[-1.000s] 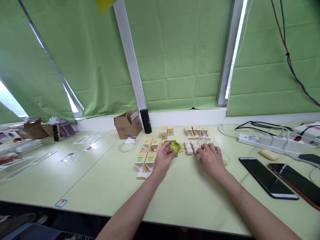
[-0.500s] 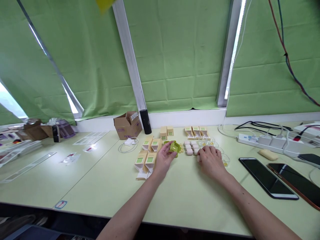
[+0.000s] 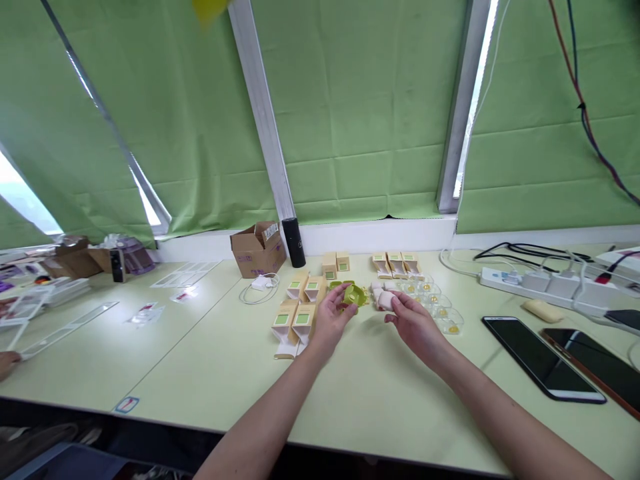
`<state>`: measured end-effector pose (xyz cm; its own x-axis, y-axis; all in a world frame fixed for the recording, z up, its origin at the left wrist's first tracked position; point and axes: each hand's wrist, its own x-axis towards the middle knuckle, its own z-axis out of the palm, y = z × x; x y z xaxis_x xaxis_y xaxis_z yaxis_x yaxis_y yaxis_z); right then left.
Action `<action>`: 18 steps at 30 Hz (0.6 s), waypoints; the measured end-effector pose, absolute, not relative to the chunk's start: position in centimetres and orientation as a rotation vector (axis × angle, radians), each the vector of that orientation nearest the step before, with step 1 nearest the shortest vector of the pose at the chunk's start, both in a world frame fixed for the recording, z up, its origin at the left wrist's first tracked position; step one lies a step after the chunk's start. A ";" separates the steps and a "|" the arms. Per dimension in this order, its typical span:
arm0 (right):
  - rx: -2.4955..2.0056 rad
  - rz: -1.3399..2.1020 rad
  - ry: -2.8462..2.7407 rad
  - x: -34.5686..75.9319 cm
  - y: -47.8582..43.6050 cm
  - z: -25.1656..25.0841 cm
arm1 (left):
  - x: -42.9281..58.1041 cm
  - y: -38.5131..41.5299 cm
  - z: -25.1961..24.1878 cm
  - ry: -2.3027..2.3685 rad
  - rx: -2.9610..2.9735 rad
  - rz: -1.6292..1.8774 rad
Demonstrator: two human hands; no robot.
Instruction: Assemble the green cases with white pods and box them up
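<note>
My left hand is closed on a small green plastic holder, shaped like a shallow cup. Between the thumb and fingers of my right hand is a pale pink rounded block, held above the table. Other pink blocks sit partly hidden behind it. More green pieces lie just behind my left hand. Right of the blocks are several clear plastic shells with yellow centres. Small open cartons with green squares stand left of my left hand.
More small cartons stand at the back. A brown cardboard box and a black cylinder are near the wall. To the right lie two phones and a power strip. At far left another person's hand touches a white frame.
My right hand has lifted a pink block from the group and moved it left toward the green holder. Another person's hand has come into view at far left.
</note>
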<state>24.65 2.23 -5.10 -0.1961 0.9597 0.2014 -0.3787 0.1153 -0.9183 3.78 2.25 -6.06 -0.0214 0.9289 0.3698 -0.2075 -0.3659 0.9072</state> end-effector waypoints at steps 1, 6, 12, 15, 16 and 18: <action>-0.648 1.468 -1.119 24.6 2.1 -5.0 | 3.8 2.3 -6.1 0.841 1.329 1.557; -0.560 1.608 -1.025 24.3 1.0 -4.1 | 3.9 2.2 -6.0 0.859 1.367 1.537; -0.529 1.612 -0.993 24.1 0.5 -3.6 | 4.1 1.0 -4.8 0.858 1.399 1.469; -0.529 1.588 -1.016 24.0 0.5 -3.6 | 4.1 0.8 -4.6 0.852 1.408 1.463; -0.527 1.577 -1.028 24.0 0.5 -3.6 | 4.1 0.8 -4.6 0.851 1.412 1.462; -0.524 1.557 -1.044 23.9 0.5 -3.6 | 4.1 0.9 -4.7 0.852 1.420 1.459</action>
<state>23.94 0.48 -3.64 -0.2681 0.9415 0.2043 -0.5466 0.0259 -0.8370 4.08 0.85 -4.66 0.0662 0.9276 0.3676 -0.1359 -0.3566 0.9243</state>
